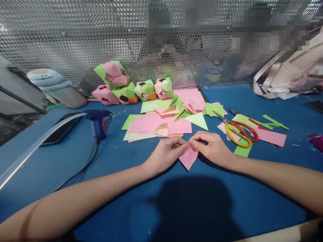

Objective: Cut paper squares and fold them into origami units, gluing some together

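A small pink folded paper (188, 158) lies on the blue table (176, 208) between my hands. My left hand (166, 153) pinches its upper left edge with curled fingers. My right hand (212, 146) pinches its upper right edge, fingertips almost touching those of the left. Behind the hands lies a spread of pink and green paper sheets (156, 126) with several small folded pieces on them.
Red-and-yellow scissors (238, 132) lie on paper scraps right of my hands. A blue glue gun (98, 122) with its cord stands at left, beside a dark phone (60, 129). Folded paper balls (126, 89) sit by the perforated metal wall. A pale bag (290, 77) rests at far right.
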Action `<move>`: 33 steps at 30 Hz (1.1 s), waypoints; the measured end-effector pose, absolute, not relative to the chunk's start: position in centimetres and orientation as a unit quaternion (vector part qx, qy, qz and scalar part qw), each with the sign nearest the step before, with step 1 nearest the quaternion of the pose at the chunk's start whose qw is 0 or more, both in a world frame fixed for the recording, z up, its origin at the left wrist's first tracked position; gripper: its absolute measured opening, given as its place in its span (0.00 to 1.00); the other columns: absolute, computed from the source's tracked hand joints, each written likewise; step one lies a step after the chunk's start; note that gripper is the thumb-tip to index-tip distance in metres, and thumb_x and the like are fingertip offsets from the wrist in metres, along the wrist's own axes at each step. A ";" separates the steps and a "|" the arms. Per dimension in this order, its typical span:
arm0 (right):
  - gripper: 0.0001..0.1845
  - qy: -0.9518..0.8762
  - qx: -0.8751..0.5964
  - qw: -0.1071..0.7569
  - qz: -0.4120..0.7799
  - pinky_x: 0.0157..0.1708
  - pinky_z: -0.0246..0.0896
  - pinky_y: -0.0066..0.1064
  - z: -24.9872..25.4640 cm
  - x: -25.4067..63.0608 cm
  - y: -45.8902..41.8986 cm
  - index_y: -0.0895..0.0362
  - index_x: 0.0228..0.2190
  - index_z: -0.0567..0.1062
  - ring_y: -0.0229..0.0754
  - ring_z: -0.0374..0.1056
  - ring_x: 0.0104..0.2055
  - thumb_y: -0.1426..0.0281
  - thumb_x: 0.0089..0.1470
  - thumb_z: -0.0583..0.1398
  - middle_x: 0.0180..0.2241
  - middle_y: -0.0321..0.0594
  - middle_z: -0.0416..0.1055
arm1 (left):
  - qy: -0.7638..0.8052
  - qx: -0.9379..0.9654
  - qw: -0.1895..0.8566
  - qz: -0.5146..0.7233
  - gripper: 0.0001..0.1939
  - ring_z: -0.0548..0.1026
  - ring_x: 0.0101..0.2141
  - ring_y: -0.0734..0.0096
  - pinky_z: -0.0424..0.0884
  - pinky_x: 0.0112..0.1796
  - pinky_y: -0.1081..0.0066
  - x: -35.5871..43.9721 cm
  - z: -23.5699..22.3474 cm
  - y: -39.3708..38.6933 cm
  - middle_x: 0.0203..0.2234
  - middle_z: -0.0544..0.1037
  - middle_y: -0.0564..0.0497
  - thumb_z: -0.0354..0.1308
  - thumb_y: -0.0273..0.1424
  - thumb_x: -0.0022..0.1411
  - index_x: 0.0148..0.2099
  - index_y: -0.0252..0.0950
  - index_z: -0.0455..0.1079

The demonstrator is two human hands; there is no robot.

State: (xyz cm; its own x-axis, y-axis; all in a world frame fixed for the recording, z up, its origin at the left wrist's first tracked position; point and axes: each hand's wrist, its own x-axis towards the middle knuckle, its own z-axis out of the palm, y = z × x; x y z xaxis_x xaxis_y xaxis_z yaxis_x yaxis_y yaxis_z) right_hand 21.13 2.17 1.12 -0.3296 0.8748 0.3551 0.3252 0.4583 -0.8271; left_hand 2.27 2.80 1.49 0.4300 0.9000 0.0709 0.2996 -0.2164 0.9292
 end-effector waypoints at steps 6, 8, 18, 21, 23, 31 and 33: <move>0.09 -0.752 -0.395 0.414 0.328 0.31 0.60 0.28 1.2 21.1 2.2 0.58 0.27 0.75 0.35 0.67 0.30 0.75 0.56 0.57 0.27 0.35 0.71 | 0.428 0.701 0.464 0.331 0.10 0.67 0.23 0.78 0.63 0.24 0.77 2.4 1.6 2.7 0.22 0.74 0.53 0.58 0.34 0.60 0.30 0.33 0.71; 0.08 -0.757 -0.391 0.412 0.323 0.31 0.60 0.28 1.2 21.0 2.2 0.57 0.28 0.76 0.35 0.67 0.30 0.75 0.56 0.57 0.27 0.35 0.71 | 0.429 0.701 0.460 0.334 0.10 0.67 0.23 0.78 0.63 0.24 0.77 2.5 1.6 2.6 0.22 0.74 0.54 0.58 0.34 0.59 0.29 0.33 0.71; 0.08 -0.778 -0.373 0.413 0.290 0.32 0.59 0.29 0.9 21.0 1.7 0.57 0.28 0.72 0.35 0.65 0.30 0.74 0.58 0.56 0.27 0.35 0.69 | 0.413 0.734 0.430 0.325 0.11 0.67 0.23 0.78 0.62 0.24 0.77 2.4 1.4 2.4 0.21 0.73 0.53 0.58 0.34 0.59 0.29 0.33 0.71; 0.08 -0.800 -0.361 0.410 0.249 0.34 0.58 0.30 0.6 21.1 1.7 0.56 0.28 0.70 0.36 0.64 0.31 0.73 0.60 0.55 0.28 0.36 0.69 | 0.415 0.741 0.425 0.312 0.10 0.67 0.23 0.77 0.63 0.24 0.77 2.4 1.4 2.4 0.22 0.73 0.53 0.58 0.34 0.59 0.29 0.33 0.70; 0.08 -0.819 -0.347 0.406 0.208 0.36 0.57 0.32 0.4 21.1 1.8 0.56 0.29 0.69 0.37 0.63 0.31 0.72 0.61 0.54 0.28 0.36 0.69 | 0.411 0.751 0.415 0.307 0.09 0.68 0.25 0.76 0.64 0.26 0.76 2.3 1.3 2.4 0.23 0.74 0.53 0.57 0.34 0.60 0.31 0.33 0.71; 0.07 -0.846 -0.333 0.374 0.185 0.41 0.57 0.35 0.3 21.2 1.8 0.55 0.32 0.68 0.38 0.64 0.34 0.71 0.63 0.52 0.31 0.37 0.68 | 0.412 0.741 0.422 0.322 0.08 0.70 0.27 0.74 0.66 0.29 0.74 2.4 1.2 2.4 0.26 0.76 0.51 0.58 0.32 0.59 0.31 0.33 0.71; 0.05 -0.820 -0.350 0.397 0.219 0.43 0.59 0.34 0.4 21.2 1.9 0.55 0.39 0.68 0.39 0.65 0.40 0.68 0.62 0.55 0.37 0.39 0.69 | 0.434 0.703 0.433 0.360 0.08 0.70 0.27 0.75 0.66 0.29 0.74 2.4 1.3 2.6 0.26 0.75 0.52 0.60 0.33 0.58 0.31 0.33 0.70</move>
